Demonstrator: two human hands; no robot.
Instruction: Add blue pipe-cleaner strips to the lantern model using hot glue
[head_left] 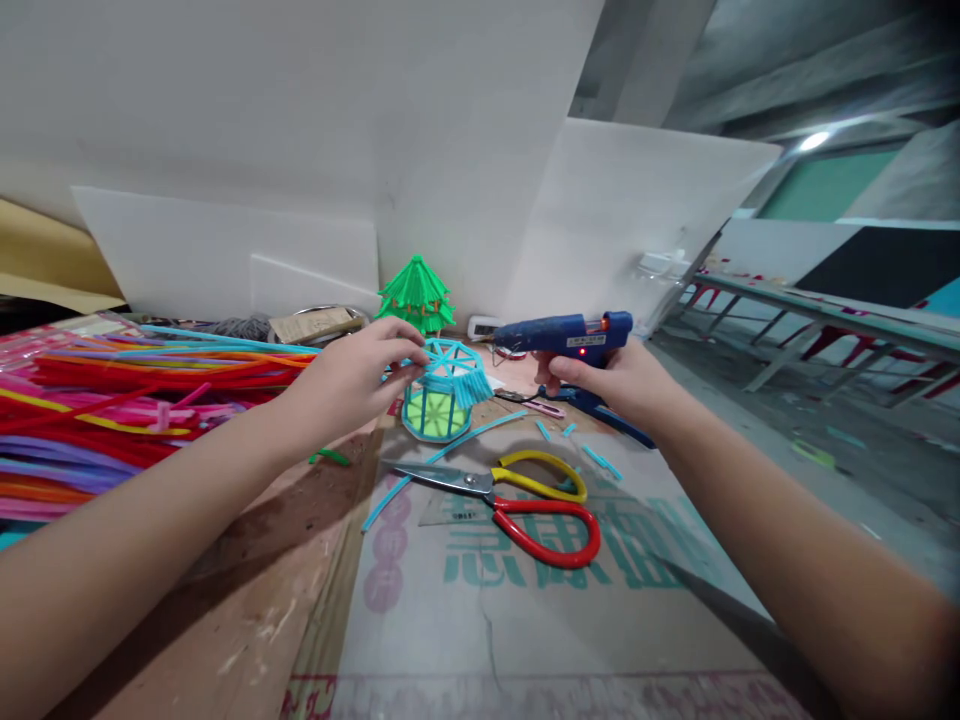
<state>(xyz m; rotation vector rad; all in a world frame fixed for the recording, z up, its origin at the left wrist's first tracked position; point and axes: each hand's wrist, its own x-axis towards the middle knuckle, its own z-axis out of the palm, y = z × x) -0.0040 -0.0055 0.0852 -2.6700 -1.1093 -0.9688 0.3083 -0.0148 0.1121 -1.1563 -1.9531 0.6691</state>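
Observation:
My right hand is wrapped round the handle of a blue hot glue gun, which has a small red light lit. The gun's nozzle points left, toward a small blue pipe-cleaner pavilion with spokes on top, a strip of blue fringe on its right side and a pale green base. My left hand pinches the left upper edge of the pavilion; some fingertips are hidden. Behind it stands a green tiered pipe-cleaner roof. Large scissors with one yellow and one red handle lie in front, across a blue pipe cleaner.
Bundles of coloured pipe cleaners cover the left of the table. Printed cardboard lies under the scissors. Short blue offcuts and blue-handled pliers are on the right. White boards stand behind, with a clear jar beside them.

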